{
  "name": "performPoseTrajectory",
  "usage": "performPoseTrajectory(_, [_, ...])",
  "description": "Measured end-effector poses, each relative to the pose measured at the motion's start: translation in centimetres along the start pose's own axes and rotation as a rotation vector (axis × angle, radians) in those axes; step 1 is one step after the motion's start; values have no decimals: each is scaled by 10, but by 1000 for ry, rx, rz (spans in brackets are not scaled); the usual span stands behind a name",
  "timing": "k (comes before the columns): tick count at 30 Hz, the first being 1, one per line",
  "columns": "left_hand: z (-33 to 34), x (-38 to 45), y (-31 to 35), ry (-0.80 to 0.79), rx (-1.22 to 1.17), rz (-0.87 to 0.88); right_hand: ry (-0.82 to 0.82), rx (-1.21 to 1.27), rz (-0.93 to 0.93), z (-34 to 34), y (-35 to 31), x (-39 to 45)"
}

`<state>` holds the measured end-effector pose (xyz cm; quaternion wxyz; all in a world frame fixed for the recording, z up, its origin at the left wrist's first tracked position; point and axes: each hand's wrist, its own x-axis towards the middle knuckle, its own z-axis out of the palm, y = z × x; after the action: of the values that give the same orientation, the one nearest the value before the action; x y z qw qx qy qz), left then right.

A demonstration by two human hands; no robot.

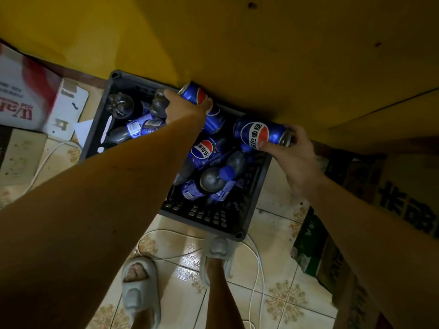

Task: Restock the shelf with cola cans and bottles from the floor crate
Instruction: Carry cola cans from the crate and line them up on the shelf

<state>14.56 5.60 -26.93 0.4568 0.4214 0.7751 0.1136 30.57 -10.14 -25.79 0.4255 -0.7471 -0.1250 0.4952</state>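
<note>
A dark plastic crate (209, 217) stands on the tiled floor, partly under a yellow shelf board (261, 55). Inside lie several blue cola cans and dark cola bottles (213, 179) with blue caps. My left hand (183, 108) grips a blue cola can (193, 93) at the crate's far edge. My right hand (292, 150) holds a second blue cola can (259, 131) by its end, lying sideways above the crate's right side.
White and red cartons (26, 89) stand left of the crate. Brown and green cartons (392, 198) line the right. A white cable (256, 264) loops over the floor. My feet in grey slippers (140, 283) stand just in front of the crate.
</note>
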Motion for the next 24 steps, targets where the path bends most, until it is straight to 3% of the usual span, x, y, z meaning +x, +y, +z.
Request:
performPoseTrajectory(3, [1, -1, -4, -4, -33, 18, -40, 87, 23, -1, -1, -1])
performPoseTrajectory(7, [-8, -15, -14, -34, -30, 180, -76, 126, 44, -5, -6, -10])
performPoseTrajectory(12, [-49, -40, -12, -183, -135, 276, -103, 129, 106, -8, -30, -34])
performPoseTrajectory(19, [-149, -89, -5, -347, -318, 89, -163, 256, 130, 12, -93, -114])
performPoseTrajectory(24, [-259, -169, 3, -493, -551, 3, -235, 546, 214, 46, -165, -222])
